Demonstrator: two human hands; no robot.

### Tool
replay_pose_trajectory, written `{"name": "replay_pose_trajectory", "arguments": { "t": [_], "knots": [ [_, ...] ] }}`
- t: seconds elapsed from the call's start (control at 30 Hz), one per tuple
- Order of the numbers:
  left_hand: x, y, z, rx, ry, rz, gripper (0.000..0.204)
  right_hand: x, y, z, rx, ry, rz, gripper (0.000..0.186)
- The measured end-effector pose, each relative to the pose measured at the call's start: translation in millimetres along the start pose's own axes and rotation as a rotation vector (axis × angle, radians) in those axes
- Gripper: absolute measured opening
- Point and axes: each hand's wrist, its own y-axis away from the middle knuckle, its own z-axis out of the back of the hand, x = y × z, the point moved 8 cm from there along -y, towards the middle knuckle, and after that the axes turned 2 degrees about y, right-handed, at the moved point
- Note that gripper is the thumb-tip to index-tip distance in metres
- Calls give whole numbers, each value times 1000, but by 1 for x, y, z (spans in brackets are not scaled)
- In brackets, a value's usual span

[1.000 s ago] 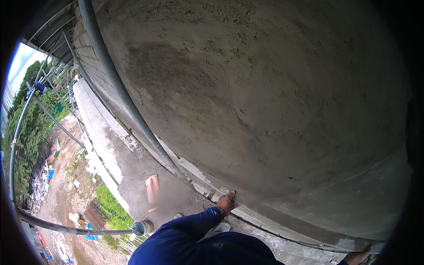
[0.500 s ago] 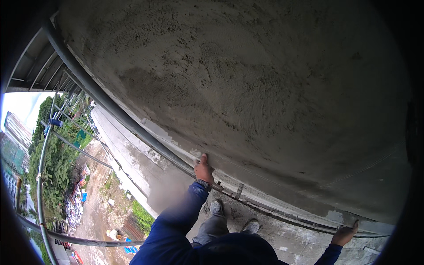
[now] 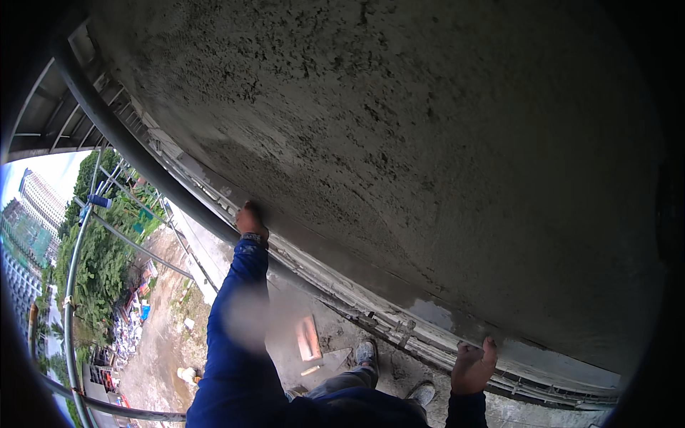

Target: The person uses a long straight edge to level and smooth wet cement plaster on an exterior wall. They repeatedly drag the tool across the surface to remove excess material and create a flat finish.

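Note:
Across the foot of a tall grey plastered wall [image 3: 342, 157] runs a long pale straight strip [image 3: 428, 332], slanting down to the right. My left hand [image 3: 252, 221] is closed at its upper left stretch, thumb up by the plaster, beside a grey pipe [image 3: 178, 192]. Further right, my right hand [image 3: 474, 367] curls its fingers round the same strip, thumb pointing up. Both hands touch the lower edge of the wall, where the mortar is damp and rough. Whether the strip is a loose bar is hard to tell.
On the dusty concrete floor by my shoes [image 3: 366, 352] lie a reddish flat board [image 3: 308, 338] and a pointed grey piece [image 3: 336, 358]. Scaffold tubes [image 3: 71, 307] stand at the left, above a drop to the ground [image 3: 160, 314] with trees and rubble.
Both hands have shifted left along the wall's foot, the left one also up and away. My view has moved, and the reddish board on the floor now shows.

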Motion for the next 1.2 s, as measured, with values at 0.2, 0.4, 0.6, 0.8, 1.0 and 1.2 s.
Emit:
{"name": "replay_pose_trajectory", "arguments": {
  "t": [0.2, 0.4, 0.6, 0.8, 1.0, 1.2],
  "knots": [
    [20, -12, -23, -27, 22, -21, 29, -10, -2, -15, 67, 206, 78, 40],
    [-1, -9, 3, 11, 50, -31, 19, -7, 8, -16, -56, 543, 197, 43],
    [11, 12, -4, -295, 134, -177, 16, -12, -3, 8, -8, 384, 81, 40],
    [-30, 96, -107, 289, 150, -127, 28, -22, -19, 101, -186, -31, -96, 39],
    [48, 104, -201, 48, 1246, 662, 54, -42, -32, 93, -209, -41, -119, 31],
    [34, 46, -113, -179, 1494, 1015, 60, -69, -34, 67, -89, 6, -124, 30]
  ]
}}
